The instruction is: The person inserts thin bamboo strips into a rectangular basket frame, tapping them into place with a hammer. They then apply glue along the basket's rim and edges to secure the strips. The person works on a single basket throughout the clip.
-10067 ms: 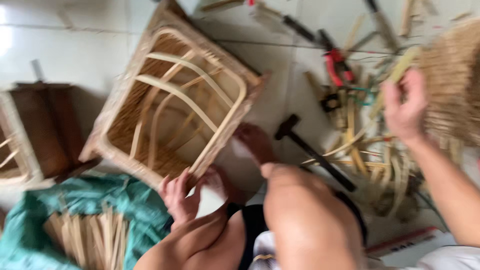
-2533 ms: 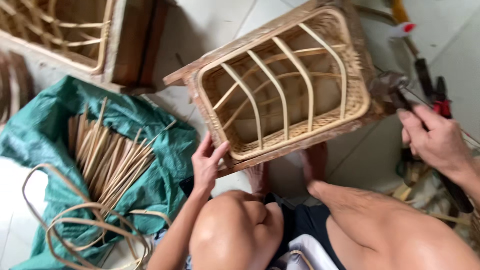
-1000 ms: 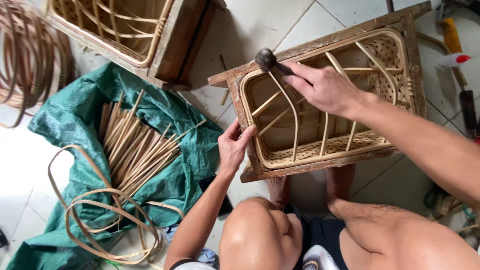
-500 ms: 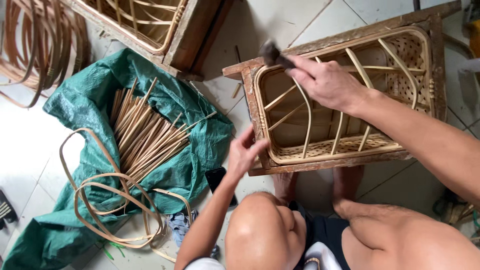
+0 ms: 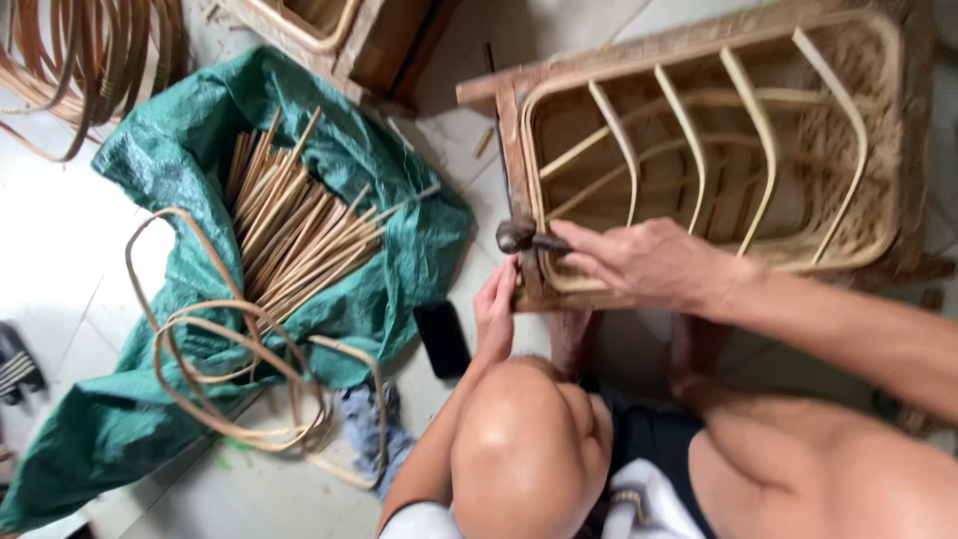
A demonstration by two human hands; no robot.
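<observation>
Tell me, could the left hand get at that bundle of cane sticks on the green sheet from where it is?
Probably yes. The left hand rests at the corner of the wooden frame, and the cane sticks lie open on the green sheet to its side, with nothing standing between them.

Open floor (image 5: 454, 155) between green tarp (image 5: 389, 289) and basket frame (image 5: 519, 110): narrow passage only. Obstructed below by dark phone (image 5: 442, 337) and grey cloth (image 5: 364, 429). Blocked left by cane sticks (image 5: 299, 235) and coiled cane loops (image 5: 230, 349). Frame interior crossed by curved ribs (image 5: 689, 150), gaps between.
</observation>
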